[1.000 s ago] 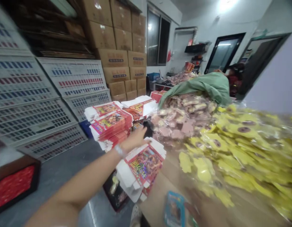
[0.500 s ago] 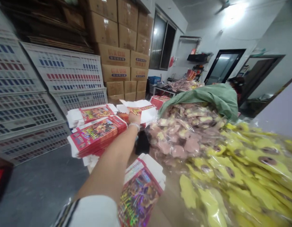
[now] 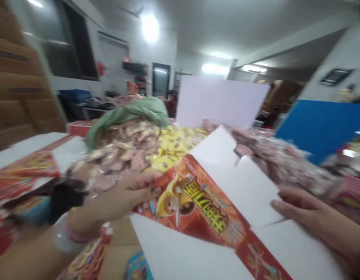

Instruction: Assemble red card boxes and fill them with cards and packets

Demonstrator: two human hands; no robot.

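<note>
Between my hands is an unfolded cardboard display box (image 3: pixel 203 202), with a red-orange printed panel showing a banana figure and wide white flaps on either side. My left hand (image 3: pixel 133 192) pinches the left end of the printed panel, thumb on top. On the other side, my right hand (image 3: pixel 305 212) grips a white flap, its thumb over the edge near a slit. Below the box lie a brown cardboard surface (image 3: pixel 118 241) and a partly covered blue printed packet (image 3: pixel 139 266).
Yellow wrapped pieces (image 3: pixel 175 144) and pinkish wrapped pieces (image 3: pixel 133 151) spill beside a green sack (image 3: pixel 136 109). More printed box blanks (image 3: pixel 31 165) lie left. Bagged pink pieces (image 3: pixel 285 159) heap at right, near a blue panel (image 3: pixel 328 124). Brown cartons (image 3: pixel 22 85) stand far left.
My left hand has come back from the stacks at left with an unfolded box, and my right hand has come into view holding its flap. The view has swung right.
</note>
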